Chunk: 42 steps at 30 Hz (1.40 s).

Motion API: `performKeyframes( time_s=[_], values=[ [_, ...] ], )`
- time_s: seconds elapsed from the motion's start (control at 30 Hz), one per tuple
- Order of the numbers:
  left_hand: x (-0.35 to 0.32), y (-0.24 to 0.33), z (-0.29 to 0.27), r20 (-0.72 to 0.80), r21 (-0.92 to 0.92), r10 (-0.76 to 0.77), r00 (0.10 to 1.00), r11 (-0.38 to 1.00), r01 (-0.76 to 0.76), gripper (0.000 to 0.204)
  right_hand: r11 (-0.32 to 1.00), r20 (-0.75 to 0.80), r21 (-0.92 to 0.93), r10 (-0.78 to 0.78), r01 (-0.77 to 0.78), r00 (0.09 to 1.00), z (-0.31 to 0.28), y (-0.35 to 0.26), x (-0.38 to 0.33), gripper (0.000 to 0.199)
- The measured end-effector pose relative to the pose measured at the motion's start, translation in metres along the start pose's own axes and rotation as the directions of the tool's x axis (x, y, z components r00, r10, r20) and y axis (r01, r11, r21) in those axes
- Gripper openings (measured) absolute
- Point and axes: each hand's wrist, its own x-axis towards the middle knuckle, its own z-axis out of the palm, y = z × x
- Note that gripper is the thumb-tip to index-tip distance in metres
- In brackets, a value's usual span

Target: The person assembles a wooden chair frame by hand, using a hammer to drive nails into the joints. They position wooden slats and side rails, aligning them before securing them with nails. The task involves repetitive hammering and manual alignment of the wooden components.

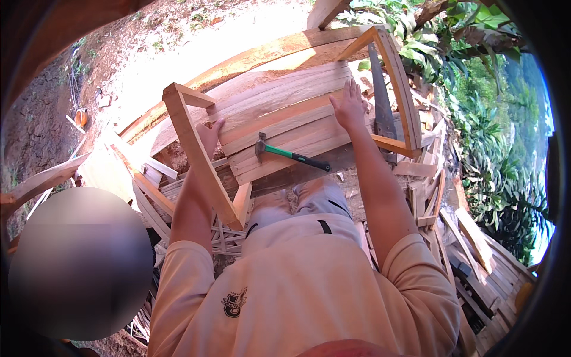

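Several pale wooden planks (pixel 285 98) lie side by side between two upright wooden frames, the left frame (pixel 193 140) and the right frame (pixel 397 89). My left hand (pixel 209 134) is at the planks' left end, behind a bar of the left frame; its thumb stretches out, while its other fingers are largely hidden. At the opposite end my right hand (pixel 350 107) lies open, fingers extended, against the planks near the right frame. A claw hammer (pixel 295 157) with a green and black handle rests across the nearer planks. The handsaw blade (pixel 380 95) leans inside the right frame.
Behind the planks runs a long timber beam (pixel 256 55). Offcuts and wood strips (pixel 428 190) are piled at the right and around my legs. A large blurred round shape (pixel 80 262) covers the lower left. Leafy plants (pixel 488 125) grow along the right.
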Motion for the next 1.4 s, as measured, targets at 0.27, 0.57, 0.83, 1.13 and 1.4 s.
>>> performKeyframes(
  time_s=[0.27, 0.57, 0.83, 1.13, 1.4],
  values=[
    [-0.005, -0.007, 0.002, 0.006, 0.081, -0.060, 0.998, 0.995, 0.059, 0.077, 0.992, 0.187, -0.120, 0.070, -0.047, 0.980, -0.005, 0.001, 0.012, 0.095],
    [-0.096, -0.109, 0.000, -0.357, -0.108, 0.161, 0.920, 0.971, -0.211, 0.044, 0.994, 0.280, -0.101, 0.054, -0.027, 0.958, -0.021, -0.010, 0.019, 0.095],
    [-0.312, -0.196, 0.010, -0.092, -0.205, -0.367, 0.926, 0.917, 0.343, 0.047, 0.972, 0.338, -0.058, -0.196, 0.228, 0.921, -0.016, -0.061, -0.030, 0.079],
    [-0.460, -0.252, 0.099, 0.004, -0.135, -0.531, 0.848, 0.839, 0.526, 0.052, 0.953, 0.463, -0.054, -0.241, 0.299, 0.853, -0.027, -0.074, -0.043, 0.078],
    [-0.449, -0.286, 0.132, 0.265, -0.118, -0.489, 0.831, 0.839, 0.532, 0.052, 0.965, 0.577, -0.069, -0.170, 0.255, 0.799, -0.032, -0.088, -0.013, 0.077]
  ],
)
